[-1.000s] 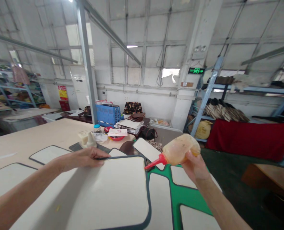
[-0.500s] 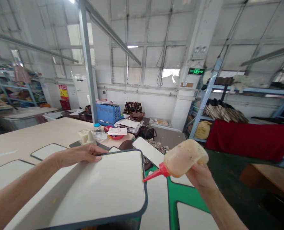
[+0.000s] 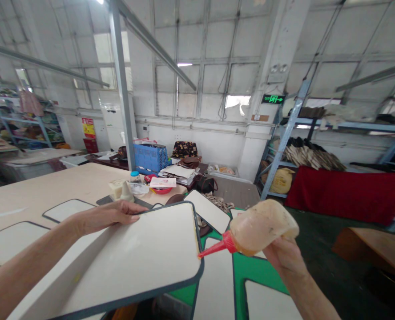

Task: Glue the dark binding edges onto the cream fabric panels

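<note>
My left hand (image 3: 122, 213) grips the far edge of a large white panel (image 3: 144, 262) with a dark blue rim, thumb on top and fingers partly hidden behind it. The panel is bent, with a fold along its left part. In my right hand (image 3: 284, 253) is a cloudy squeeze bottle (image 3: 264, 226) with amber liquid in it, tipped sideways. Its red nozzle (image 3: 215, 248) points left, and the tip meets the panel's right edge near the rounded corner. A thin yellowish line runs along that edge above the tip.
Smaller white panels (image 3: 215, 284) with dark rims lie on a green surface (image 3: 244, 271) under the bottle. More rimmed panels (image 3: 12, 242) rest on the beige table (image 3: 84, 180) at left. Beyond stand a blue-lidded jar (image 3: 135, 177), papers (image 3: 163, 182) and a blue crate (image 3: 150, 158).
The nozzle tip has slid slightly down the panel's right edge, toward the near corner. The panel has tilted a little, its right near corner rising. My left hand keeps its hold.
</note>
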### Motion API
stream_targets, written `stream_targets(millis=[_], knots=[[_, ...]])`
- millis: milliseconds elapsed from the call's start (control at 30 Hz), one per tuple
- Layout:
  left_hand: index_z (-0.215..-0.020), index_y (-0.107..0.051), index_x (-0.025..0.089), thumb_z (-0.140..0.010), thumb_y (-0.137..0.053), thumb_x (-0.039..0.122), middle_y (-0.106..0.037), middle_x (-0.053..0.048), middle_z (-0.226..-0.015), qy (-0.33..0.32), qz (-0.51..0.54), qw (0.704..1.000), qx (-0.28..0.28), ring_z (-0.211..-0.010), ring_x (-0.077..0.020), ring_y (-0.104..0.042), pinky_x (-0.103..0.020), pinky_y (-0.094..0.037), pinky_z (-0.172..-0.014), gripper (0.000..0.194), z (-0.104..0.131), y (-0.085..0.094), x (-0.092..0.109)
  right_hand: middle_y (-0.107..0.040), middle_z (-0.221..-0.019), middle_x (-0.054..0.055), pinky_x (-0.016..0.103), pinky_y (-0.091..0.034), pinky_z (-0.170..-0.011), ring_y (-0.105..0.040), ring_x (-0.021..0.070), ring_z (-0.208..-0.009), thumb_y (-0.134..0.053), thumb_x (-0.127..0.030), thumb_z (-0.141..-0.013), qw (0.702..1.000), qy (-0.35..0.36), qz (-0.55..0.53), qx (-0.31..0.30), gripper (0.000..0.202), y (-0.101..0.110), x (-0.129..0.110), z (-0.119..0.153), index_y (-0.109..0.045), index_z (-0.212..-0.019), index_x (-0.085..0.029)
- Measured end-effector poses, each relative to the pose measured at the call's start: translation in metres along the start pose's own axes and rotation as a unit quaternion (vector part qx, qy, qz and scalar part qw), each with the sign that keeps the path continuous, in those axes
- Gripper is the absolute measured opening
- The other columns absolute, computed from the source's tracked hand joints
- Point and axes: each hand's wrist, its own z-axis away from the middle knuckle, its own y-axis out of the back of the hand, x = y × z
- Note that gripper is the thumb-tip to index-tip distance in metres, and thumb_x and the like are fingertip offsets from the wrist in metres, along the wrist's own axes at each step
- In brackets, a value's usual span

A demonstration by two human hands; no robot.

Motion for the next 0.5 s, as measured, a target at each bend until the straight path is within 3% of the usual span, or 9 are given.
stream_targets(millis=[233,500], knots=[[-0.121,-0.063,0.015,-0.078,-0.067,0.027,-0.071,-0.012,-0.109,0.001,0.052,0.999,-0.004,-0.092,-0.0287,-0.068,-0.035,-0.052,-0.080,0.045,0.006,-0.009,0.004,-0.074,-0.084,0.001,0.039,-0.057,-0.069,-0.067,0.0242,-0.075,-0.086,-0.033,-0.051,0.996,0.045,0.005,0.076,0.045,-0.004,0.008,0.008,-0.070,-0.093,-0.031],[-0.123,-0.061,0.022,-0.083,-0.062,0.025,-0.070,-0.007,-0.113,-0.027,0.097,0.995,0.027,-0.095,-0.0239,-0.068,-0.031,-0.052,-0.081,0.040,-0.002,0.007,-0.029,-0.074,-0.093,0.003,0.035,-0.056,-0.068,-0.068,0.0230,-0.079,-0.087,-0.029,-0.051,0.984,0.083,-0.007,0.156,0.056,-0.012,0.016,0.015,-0.068,-0.104,-0.030]])
